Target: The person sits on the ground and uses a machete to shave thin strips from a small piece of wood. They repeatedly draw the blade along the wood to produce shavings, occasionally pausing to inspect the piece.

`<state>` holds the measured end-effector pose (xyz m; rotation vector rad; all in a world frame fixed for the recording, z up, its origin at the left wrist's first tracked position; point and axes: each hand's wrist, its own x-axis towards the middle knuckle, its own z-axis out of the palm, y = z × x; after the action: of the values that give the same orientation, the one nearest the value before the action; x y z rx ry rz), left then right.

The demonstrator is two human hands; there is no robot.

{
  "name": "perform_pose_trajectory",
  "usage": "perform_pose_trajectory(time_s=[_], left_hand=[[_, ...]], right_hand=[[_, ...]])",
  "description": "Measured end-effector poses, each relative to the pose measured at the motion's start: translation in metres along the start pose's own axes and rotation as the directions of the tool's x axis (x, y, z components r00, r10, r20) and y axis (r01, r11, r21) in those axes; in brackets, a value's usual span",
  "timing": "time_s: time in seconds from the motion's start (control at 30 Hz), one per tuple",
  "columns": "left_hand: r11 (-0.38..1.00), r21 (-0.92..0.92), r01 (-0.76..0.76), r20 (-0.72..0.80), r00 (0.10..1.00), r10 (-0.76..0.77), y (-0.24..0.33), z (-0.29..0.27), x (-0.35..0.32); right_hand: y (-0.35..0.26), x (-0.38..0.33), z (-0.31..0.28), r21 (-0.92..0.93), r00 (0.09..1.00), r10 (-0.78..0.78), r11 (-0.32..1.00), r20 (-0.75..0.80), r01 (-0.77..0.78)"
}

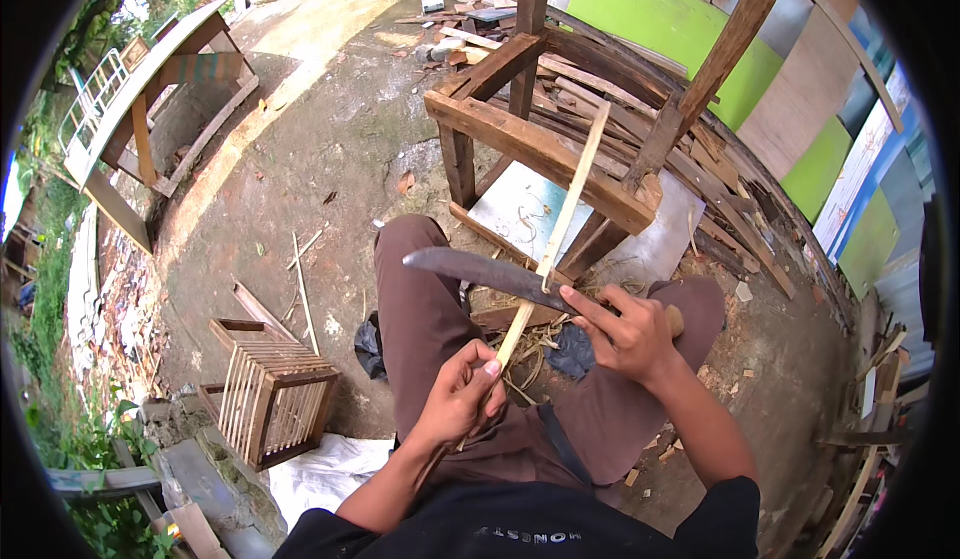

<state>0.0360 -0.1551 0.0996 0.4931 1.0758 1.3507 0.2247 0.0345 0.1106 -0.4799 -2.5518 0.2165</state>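
Note:
My left hand is closed round the near end of a long pale bamboo strip, which slants up and away to the right. Its far end rests across the front rail of a wooden chair frame. In my right hand is a machete with a dark, broad blade; its tip points left. The blade lies across the strip ahead of my left hand. My right index finger stretches along the back of the blade, and part of the wooden handle shows behind the hand.
A small slatted wooden cage stands on the ground to my left. Thin shavings lie between my legs. Scrap planks are heaped behind the chair frame, beside green panels. A wooden table stands far left.

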Motion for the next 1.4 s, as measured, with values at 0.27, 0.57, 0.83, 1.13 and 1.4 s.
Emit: perform_pose_trajectory(time_s=[0.27, 0.57, 0.83, 1.13, 1.4], left_hand=[[0.999, 0.019, -0.033, 0.019, 0.999, 0.033, -0.011, -0.01, -0.002], [0.992, -0.002, 0.123, 0.049, 0.991, -0.123, 0.002, -0.002, -0.017], [0.993, 0.025, 0.111, 0.06, 0.992, -0.113, -0.005, -0.02, -0.033], [1.0, -0.022, 0.004, 0.064, 0.998, -0.003, -0.014, -0.035, -0.043], [1.0, -0.003, 0.004, 0.082, 0.997, -0.003, -0.02, -0.038, -0.05]], right_hand=[[0.01, -0.002, -0.009, 0.014, 1.0, -0.029, 0.999, -0.008, 0.029], [0.016, -0.003, -0.009, -0.024, 0.994, 0.085, 0.996, -0.073, -0.086], [0.032, -0.002, -0.01, -0.031, 0.989, 0.101, 0.994, -0.107, -0.105], [0.026, 0.012, -0.029, -0.044, 1.0, -0.006, 0.999, -0.027, 0.005], [0.03, 0.014, -0.032, -0.038, 0.997, 0.016, 0.999, -0.074, -0.019]])
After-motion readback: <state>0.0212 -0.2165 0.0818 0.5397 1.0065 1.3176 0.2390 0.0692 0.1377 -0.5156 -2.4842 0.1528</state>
